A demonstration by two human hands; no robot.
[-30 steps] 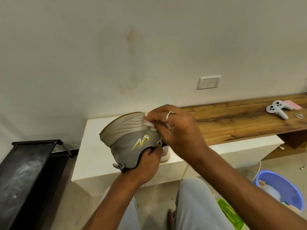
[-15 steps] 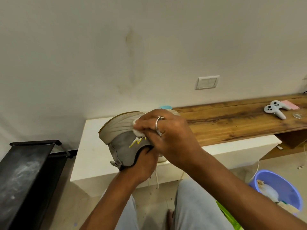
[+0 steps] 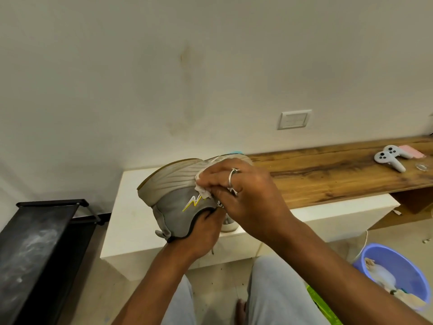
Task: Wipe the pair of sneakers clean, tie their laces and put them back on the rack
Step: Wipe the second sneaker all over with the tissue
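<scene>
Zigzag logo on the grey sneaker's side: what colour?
It is a white zigzag logo outlined in yellow; head view.

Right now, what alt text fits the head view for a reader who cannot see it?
A person's right hand pinches a white wipe against the side of a grey sneaker, which the left hand grips by its collar, sole tilted upward, above a white bench. A black rack stands at left, a blue bucket at lower right.

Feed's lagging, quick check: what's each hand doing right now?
Left hand: closed, grips the grey sneaker at its collar.
Right hand: closed, pinches a white wipe against the sneaker's side.
</scene>
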